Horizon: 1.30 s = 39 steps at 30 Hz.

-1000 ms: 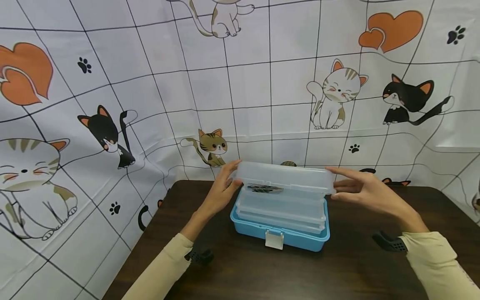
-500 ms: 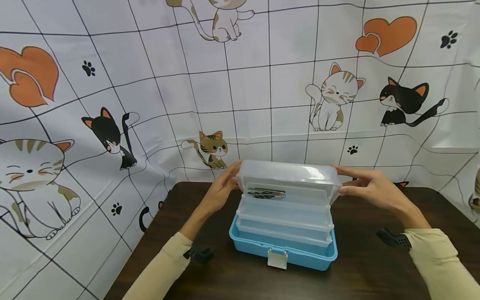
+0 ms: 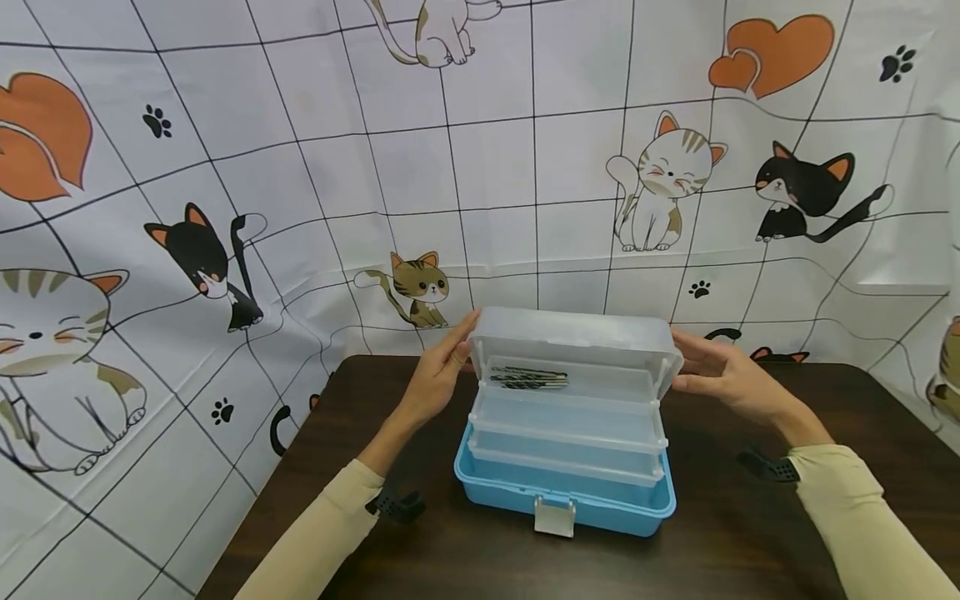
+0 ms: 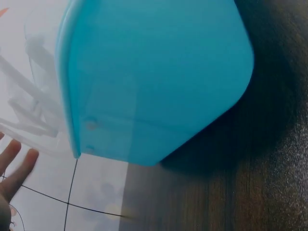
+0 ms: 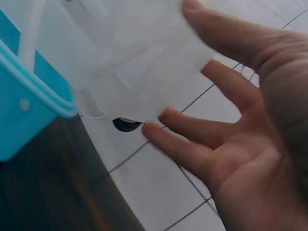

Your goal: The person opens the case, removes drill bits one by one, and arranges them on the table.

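Note:
A light-blue toolbox base point(image 3: 562, 508) stands on the table with its frosted clear lid point(image 3: 573, 325) raised and tipped back. Two clear trays point(image 3: 566, 414) are spread in steps above the base. Several slim dark rods like drill bits point(image 3: 528, 378) lie at the left of the upper level. My left hand point(image 3: 435, 375) is at the lid's left end, fingers extended. At the right end, my right hand point(image 3: 738, 383) has its thumb and extended fingers against the lid; the right wrist view shows the fingertips at its edge. White hinge arms point(image 4: 33, 91) link lid and trays.
Beneath everything is a dark brown wooden table point(image 3: 420, 550). A white latch point(image 3: 554, 517) hangs at the box's front. A white cloth printed with cats and grid lines point(image 3: 495, 183) rises behind and at the left. Black bands point(image 3: 395, 506) sit at both wrists.
The lid has swung up and back between both hands, and the trays have risen and spread apart, baring more of the blue base. The right hand's fingers have straightened along the lid.

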{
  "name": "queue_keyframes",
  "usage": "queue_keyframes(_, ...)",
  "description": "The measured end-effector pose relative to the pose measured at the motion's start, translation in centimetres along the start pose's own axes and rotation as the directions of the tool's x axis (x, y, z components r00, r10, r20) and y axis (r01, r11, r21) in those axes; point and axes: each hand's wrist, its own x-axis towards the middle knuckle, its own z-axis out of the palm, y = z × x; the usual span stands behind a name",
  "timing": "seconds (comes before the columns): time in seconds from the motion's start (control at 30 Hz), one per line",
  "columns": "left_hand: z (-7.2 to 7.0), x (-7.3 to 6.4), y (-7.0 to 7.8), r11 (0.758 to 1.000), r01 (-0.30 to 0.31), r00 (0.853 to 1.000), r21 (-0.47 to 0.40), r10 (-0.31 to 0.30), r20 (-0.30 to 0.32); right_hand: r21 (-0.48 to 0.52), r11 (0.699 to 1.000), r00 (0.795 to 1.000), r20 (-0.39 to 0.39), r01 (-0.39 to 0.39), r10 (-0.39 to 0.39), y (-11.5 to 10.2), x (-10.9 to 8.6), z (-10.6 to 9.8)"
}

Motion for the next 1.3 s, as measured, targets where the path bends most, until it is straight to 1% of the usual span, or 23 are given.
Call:
queue_keyframes(0.07,0.0,-0.1,-0.7,1.000,0.001,1.000,0.012,-0.001,-0.015,0.011,1.000,1.000,-0.010,-0.010,0.010,0.6,0.1,0.4)
queue_keyframes(0.17,-0.1,-0.2,-1.0,1.000,0.008,1.000,0.002,-0.008,-0.027,0.007,1.000,0.999,-0.031,-0.015,0.015,1.1,0.0,0.8)
queue_keyframes(0.27,-0.2,-0.2,-1.0,0.999,0.040,0.998,-0.012,-0.040,-0.040,0.038,0.999,0.999,-0.030,-0.015,0.016,1.2,-0.1,0.9)
queue_keyframes(0.33,-0.3,-0.2,-0.8,0.997,0.072,0.996,-0.013,-0.073,-0.055,0.088,0.996,1.000,-0.017,-0.019,0.020,1.2,0.0,1.1)
queue_keyframes(0.37,-0.3,-0.2,-0.6,0.995,0.099,0.993,-0.013,-0.099,-0.060,0.116,0.993,1.000,-0.005,-0.017,0.018,1.2,0.1,1.1)
queue_keyframes(0.4,-0.4,-0.2,-0.1,0.992,0.127,0.990,-0.013,-0.128,-0.063,0.137,0.990,1.000,0.005,-0.023,0.022,1.2,0.1,1.2)
queue_keyframes(0.5,-0.5,0.0,0.4,0.977,0.211,0.975,-0.038,-0.213,-0.066,0.218,0.975,0.999,0.031,-0.032,0.026,1.7,0.3,1.4)
queue_keyframes(0.6,-0.4,0.1,0.6,0.958,0.280,0.957,-0.063,-0.284,-0.062,0.268,0.963,0.999,0.039,-0.036,0.027,2.3,0.2,1.6)
queue_keyframes(0.63,-0.3,0.1,0.3,0.952,0.298,0.951,-0.070,-0.302,-0.066,0.290,0.956,0.999,0.044,-0.037,0.026,2.5,0.1,1.7)
queue_keyframes(0.73,-0.2,-0.1,0.4,0.931,0.355,0.928,-0.082,-0.362,-0.086,0.336,0.941,0.997,0.076,-0.045,0.021,2.7,0.2,2.2)
queue_keyframes(0.8,-0.2,-0.3,0.4,0.912,0.397,0.908,-0.103,-0.406,-0.099,0.367,0.928,0.994,0.104,-0.062,0.026,2.9,0.3,2.5)
queue_keyframes(0.87,-0.2,-0.4,0.2,0.887,0.442,0.885,-0.133,-0.455,-0.095,0.396,0.914,0.991,0.129,-0.085,0.036,3.1,0.4,2.8)
queue_keyframes(0.97,-0.2,-0.6,-0.2,0.844,0.511,0.848,-0.162,-0.526,-0.063,0.422,0.898,0.987,0.152,-0.120,0.061,3.5,0.3,3.2)
queue_keyframes(1.1,-0.1,-0.9,-0.9,0.791,0.591,0.798,-0.157,-0.602,-0.030,0.409,0.897,0.979,0.173,-0.171,0.108,3.8,0.4,3.8)
queue_keyframes(1.23,-0.3,-1.3,-1.6,0.747,0.641,0.760,-0.175,-0.650,0.006,0.369,0.899,0.967,0.183,-0.236,0.179,3.9,0.8,4.4)
queue_keyframes(1.3,-0.4,-1.6,-1.8,0.731,0.657,0.747,-0.182,-0.664,0.034,0.344,0.902,0.961,0.183,-0.261,0.209,3.9,1.0,4.6)
